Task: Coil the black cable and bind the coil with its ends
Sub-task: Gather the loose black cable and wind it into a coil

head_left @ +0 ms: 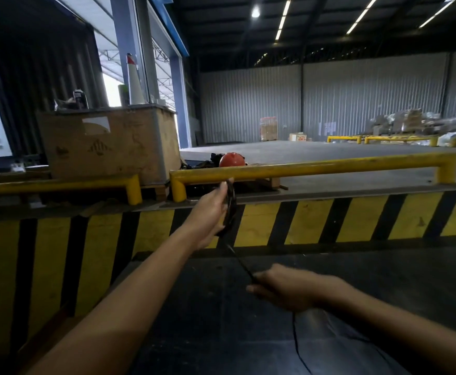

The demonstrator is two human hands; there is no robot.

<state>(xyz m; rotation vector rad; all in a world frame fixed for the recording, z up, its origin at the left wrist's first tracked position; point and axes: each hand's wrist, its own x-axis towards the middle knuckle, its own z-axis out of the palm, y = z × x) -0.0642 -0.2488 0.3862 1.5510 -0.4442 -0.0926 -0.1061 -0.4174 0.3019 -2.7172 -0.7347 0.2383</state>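
Right hand (281, 289), nearest and blurred, pinched the cable (240, 262) where it ran taut, up and leftward, to the coil (230, 209). Left hand (210, 215), farther out, gripped that coil upright before the yellow rail (313, 165). Slack trailed below.

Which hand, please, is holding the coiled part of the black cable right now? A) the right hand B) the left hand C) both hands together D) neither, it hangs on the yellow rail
B: the left hand grips the coil raised before the yellow rail, while the right hand only pulls the loose strand lower down.
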